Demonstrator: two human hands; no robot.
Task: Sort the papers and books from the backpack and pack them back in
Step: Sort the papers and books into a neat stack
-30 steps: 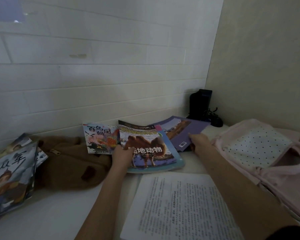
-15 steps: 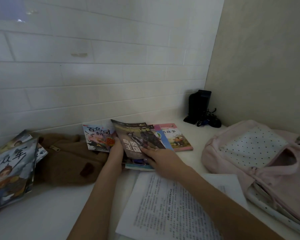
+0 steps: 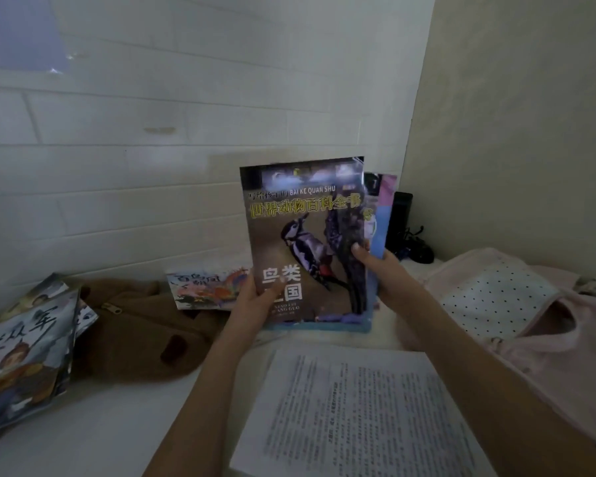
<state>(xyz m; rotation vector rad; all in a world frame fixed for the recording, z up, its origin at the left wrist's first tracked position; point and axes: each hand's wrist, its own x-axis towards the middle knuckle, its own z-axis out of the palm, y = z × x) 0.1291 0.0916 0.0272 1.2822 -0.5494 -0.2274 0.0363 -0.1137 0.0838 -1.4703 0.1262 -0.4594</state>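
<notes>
I'm seeing both hands holding a stack of books (image 3: 307,242) upright above the white table (image 3: 100,435) — the left hand (image 3: 255,301) gripping its lower left corner, the right hand (image 3: 382,273) pinching the right edge, thumb on the woodpecker cover. Printed papers (image 3: 358,407) are lying just below, the pink backpack (image 3: 516,304) sitting open at right.

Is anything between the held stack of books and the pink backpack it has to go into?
Nothing visible: both hands hold the book stack upright, and the pink polka-dot backpack lies open beside it.
</notes>
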